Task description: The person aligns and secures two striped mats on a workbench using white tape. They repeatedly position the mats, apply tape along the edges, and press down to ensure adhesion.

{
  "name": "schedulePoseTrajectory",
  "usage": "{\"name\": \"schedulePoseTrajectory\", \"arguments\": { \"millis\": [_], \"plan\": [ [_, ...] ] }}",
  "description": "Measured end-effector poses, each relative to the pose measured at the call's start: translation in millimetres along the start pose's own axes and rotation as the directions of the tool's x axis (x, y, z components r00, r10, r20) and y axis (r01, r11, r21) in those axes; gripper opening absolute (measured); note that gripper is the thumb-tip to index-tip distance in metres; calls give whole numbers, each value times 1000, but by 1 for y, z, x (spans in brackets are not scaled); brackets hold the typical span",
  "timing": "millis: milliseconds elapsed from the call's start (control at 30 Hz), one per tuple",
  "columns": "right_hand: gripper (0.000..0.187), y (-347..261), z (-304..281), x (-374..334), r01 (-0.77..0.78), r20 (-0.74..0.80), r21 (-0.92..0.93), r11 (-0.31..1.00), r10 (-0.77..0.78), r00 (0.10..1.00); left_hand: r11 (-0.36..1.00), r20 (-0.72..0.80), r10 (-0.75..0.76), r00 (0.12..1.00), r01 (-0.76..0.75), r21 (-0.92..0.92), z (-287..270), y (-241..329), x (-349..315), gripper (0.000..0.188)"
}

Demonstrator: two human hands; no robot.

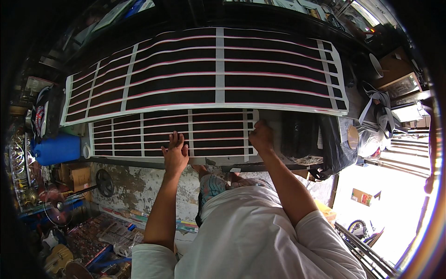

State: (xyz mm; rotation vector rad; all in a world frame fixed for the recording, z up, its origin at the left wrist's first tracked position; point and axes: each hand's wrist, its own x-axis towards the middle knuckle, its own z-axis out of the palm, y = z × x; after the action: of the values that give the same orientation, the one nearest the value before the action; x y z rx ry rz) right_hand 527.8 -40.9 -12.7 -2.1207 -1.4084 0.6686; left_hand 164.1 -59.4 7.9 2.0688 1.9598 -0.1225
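Observation:
A black sheet with white tape-like strips [200,139] and thin pink lines lies along the near side of the table. My left hand [175,152] rests on its front part, fingers spread and nothing held. At the sheet's right end is my right hand [263,136], its fingers bent together by the white edge strip. Whatever these fingers may pinch is hidden. Just beyond, a larger sheet of the same black, white and pink pattern [181,88] spans the width and covers the far edge of the smaller one.
Black plastic bags [335,144] sit right of the sheets. A blue jerrycan [58,149] stands at the left end. Below left are a pedestal fan [58,205] and cluttered goods. A peeling wall [130,183] drops below the table's front edge; bright daylight enters at right.

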Motion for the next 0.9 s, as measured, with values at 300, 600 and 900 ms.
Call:
{"name": "schedulePoseTrajectory", "arguments": {
  "millis": [300,600,900],
  "plan": [
    [23,14,-22,-13,305,72,134,943,-316,946,999,-77,35,996,-34,5,10,-2,-3,57],
    [19,21,-25,-19,404,44,89,910,-409,911,975,-326,217,920,-221,23,18,41,-15,63],
    [30,20,-25,-23,423,81,192,885,-444,892,944,-260,311,914,-330,-29,26,55,-19,61]
  ]
}}
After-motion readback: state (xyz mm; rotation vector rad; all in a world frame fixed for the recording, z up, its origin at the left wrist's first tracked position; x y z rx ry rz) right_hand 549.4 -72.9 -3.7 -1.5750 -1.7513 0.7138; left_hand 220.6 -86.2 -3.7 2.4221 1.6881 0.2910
